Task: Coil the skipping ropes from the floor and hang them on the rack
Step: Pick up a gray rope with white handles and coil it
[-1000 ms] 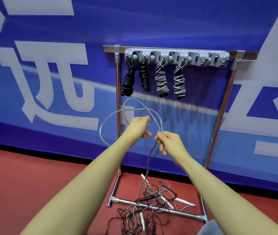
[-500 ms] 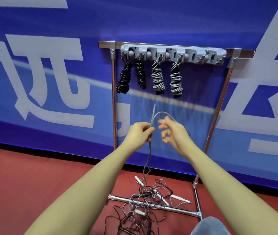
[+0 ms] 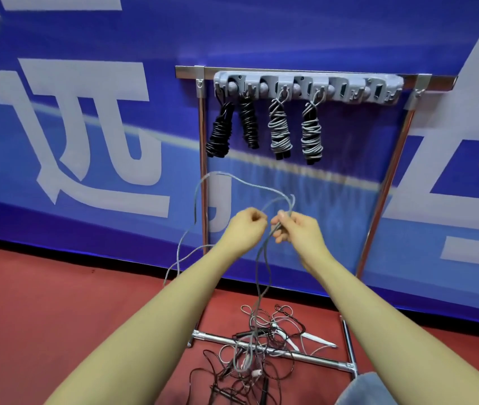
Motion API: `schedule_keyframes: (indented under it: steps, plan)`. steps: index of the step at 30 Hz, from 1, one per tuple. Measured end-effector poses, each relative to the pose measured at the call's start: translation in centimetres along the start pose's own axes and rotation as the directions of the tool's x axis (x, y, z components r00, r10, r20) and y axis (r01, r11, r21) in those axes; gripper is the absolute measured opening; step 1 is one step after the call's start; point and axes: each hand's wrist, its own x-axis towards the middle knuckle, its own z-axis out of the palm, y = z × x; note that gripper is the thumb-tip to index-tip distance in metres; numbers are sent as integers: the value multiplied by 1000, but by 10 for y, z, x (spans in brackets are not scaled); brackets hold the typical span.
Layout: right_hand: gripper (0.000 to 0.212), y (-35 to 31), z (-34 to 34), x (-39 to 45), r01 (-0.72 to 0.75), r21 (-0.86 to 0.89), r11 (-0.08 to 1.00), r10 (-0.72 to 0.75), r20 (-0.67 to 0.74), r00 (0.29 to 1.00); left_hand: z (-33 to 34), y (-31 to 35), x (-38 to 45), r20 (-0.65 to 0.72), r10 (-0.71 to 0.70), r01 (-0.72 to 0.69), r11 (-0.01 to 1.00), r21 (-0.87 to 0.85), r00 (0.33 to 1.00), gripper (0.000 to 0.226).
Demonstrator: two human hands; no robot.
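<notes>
Head view: tangled ropes [image 3: 250, 355] heaped on the red floor [image 3: 42, 302] by the rack's base. Above, left hand [image 3: 245, 226] and right hand [image 3: 296, 229], fingers curled, pinch a grey rope [image 3: 194, 206]. Beyond, four coiled ropes [image 3: 279, 127] hang from the rack [image 3: 308, 87].

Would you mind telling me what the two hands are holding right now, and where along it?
Both the left hand and right hand grip the thin grey skipping rope along its cord, not by a handle.
</notes>
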Motion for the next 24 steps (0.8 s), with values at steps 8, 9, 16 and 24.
schedule_keyframes:
  steps: [8,9,16,24]
  plan:
    - [27,-28,-3,7,6,313,950,5,-33,999,6,-25,-10,-8,92,-91,993,77,996,27]
    - [25,-23,-6,5,-22,297,955,29,-18,999,4,-22,-9,-30,107,-104,992,70,994,28]
    - [18,30,-17,-24,-30,-530,848,251,349,903,-4,5,3,-50,184,-181,981,73,982,26]
    - [29,12,-5,-7,-24,-172,985,29,24,999,-2,17,5,-94,56,-70,987,-147,994,22]
